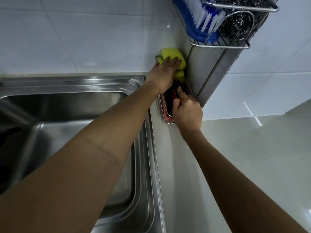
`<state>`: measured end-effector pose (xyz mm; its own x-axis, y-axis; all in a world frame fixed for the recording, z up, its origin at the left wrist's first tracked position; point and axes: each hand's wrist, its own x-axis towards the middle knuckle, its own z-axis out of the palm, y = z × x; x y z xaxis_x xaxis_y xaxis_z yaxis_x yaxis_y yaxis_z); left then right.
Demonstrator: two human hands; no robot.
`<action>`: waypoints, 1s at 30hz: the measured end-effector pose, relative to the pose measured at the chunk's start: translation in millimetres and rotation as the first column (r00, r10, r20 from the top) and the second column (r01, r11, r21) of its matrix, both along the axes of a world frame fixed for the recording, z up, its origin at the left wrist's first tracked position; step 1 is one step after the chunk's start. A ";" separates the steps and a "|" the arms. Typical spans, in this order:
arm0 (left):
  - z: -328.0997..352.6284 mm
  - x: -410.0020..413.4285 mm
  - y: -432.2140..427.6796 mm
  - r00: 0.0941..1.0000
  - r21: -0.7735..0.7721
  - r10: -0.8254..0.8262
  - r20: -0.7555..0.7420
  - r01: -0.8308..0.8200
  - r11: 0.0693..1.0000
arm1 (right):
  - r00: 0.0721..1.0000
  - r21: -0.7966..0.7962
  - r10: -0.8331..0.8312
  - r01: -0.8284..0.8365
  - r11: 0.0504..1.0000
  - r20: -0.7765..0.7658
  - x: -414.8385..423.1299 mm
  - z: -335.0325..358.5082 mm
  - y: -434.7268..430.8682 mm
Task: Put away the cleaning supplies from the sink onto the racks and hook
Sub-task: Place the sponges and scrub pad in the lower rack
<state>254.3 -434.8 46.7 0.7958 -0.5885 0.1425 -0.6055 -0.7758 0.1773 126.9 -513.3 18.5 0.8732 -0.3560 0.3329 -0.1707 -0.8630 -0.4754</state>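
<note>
The left hand (pixel 164 71) lies flat on the yellow sponge (pixel 173 56); the right hand (pixel 186 111) pinches a black-and-red scrubber (pixel 170 96) in the lower rack (pixel 168 121).

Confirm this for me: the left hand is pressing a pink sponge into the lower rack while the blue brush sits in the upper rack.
Not quite. The head view shows the sponge under the left hand is yellow, not pink. The rest stands: it sits in the lower rack, and the blue brush is in the upper rack.
</note>
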 end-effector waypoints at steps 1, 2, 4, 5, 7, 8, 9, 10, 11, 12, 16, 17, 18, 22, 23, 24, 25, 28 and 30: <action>-0.6 -0.9 1.2 1.000 0.017 -0.001 -0.013 0.001 1.000 | 1.000 0.000 -0.001 0.001 1.000 0.002 0.0 -0.3 -0.1; -1.4 -1.8 2.3 1.000 0.041 -0.007 -0.018 0.007 0.999 | 1.000 -0.002 -0.003 0.003 1.000 0.007 0.0 -0.7 -0.3; -1.9 -2.6 4.4 0.999 0.083 -0.018 -0.032 0.020 0.996 | 1.000 -0.008 -0.002 0.002 1.000 0.014 0.3 -2.2 -1.3; -0.5 -3.5 6.5 0.999 0.097 -0.020 -0.039 0.024 0.995 | 1.000 -0.013 0.003 -0.003 1.000 0.013 0.0 -2.6 -1.7; 2.5 -5.5 11.6 0.998 0.114 -0.024 -0.051 0.029 0.993 | 1.000 -0.017 0.009 -0.009 1.000 -0.014 0.4 -5.9 -2.9; 5.8 -8.6 16.0 0.999 0.100 -0.011 -0.053 0.016 0.995 | 0.999 -0.010 0.009 -0.009 1.000 -0.041 0.7 -6.0 -3.4; 9.1 -14.3 21.8 0.998 0.082 0.019 -0.052 -0.014 0.997 | 0.997 -0.003 0.012 -0.012 1.000 -0.077 0.6 -4.9 -3.6; 13.3 -23.1 29.3 0.997 0.072 0.055 -0.047 -0.052 0.996 | 0.993 0.004 0.018 -0.018 1.000 -0.115 -1.5 -0.6 -3.4; 17.3 -34.1 38.0 0.996 0.085 0.083 -0.042 -0.080 0.993 | 0.987 -0.007 0.025 -0.026 1.000 -0.158 -3.9 4.5 -3.7; 20.6 -46.3 49.2 0.994 0.120 0.097 -0.040 -0.092 0.988 | 0.977 -0.058 0.018 -0.031 0.998 -0.213 -6.6 10.6 -3.7; 19.8 -87.8 114.1 0.987 0.277 0.145 -0.069 -0.121 0.953 | 0.939 -0.323 -0.049 -0.068 0.944 -0.340 -14.6 37.3 6.9; 20.9 -96.5 134.7 0.980 0.294 0.186 -0.070 -0.158 0.943 | 0.941 -0.319 -0.036 -0.078 0.944 -0.336 -15.0 44.1 15.9; 23.5 -104.0 154.9 0.973 0.311 0.220 -0.073 -0.188 0.932 | 0.946 -0.310 -0.016 -0.090 0.946 -0.323 -13.7 49.8 26.6; 31.2 -135.5 233.1 0.940 0.326 0.333 -0.074 -0.293 0.899 | 0.927 -0.308 0.153 -0.265 0.914 -0.343 -12.1 56.8 91.7; 33.2 -143.5 255.0 0.929 0.316 0.362 -0.072 -0.323 0.892 | 0.916 -0.300 0.191 -0.304 0.904 -0.353 -13.1 56.1 114.1; 32.8 -150.1 272.9 0.918 0.300 0.389 -0.082 -0.350 0.888 | 0.904 -0.301 0.221 -0.339 0.891 -0.366 -14.8 54.3 133.9; 31.9 -158.3 295.4 0.903 0.281 0.421 -0.090 -0.383 0.880 | 0.889 -0.304 0.256 -0.381 0.874 -0.379 -17.9 52.5 159.0; 29.2 -178.6 356.6 0.861 0.260 0.503 -0.077 -0.470 0.843 | 0.824 -0.266 0.377 -0.510 0.818 -0.424 -27.4 46.7 232.3; 27.5 -188.3 394.1 0.826 0.234 0.560 -0.056 -0.535 0.812 | 0.771 -0.227 0.451 -0.587 0.777 -0.450 -34.9 43.7 277.5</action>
<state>66.1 -40.7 74.1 0.9975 -0.0552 -0.0440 -0.0542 -0.9982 0.0243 92.0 -235.8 62.3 0.9644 0.2635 -0.0242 0.2578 -0.9562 -0.1384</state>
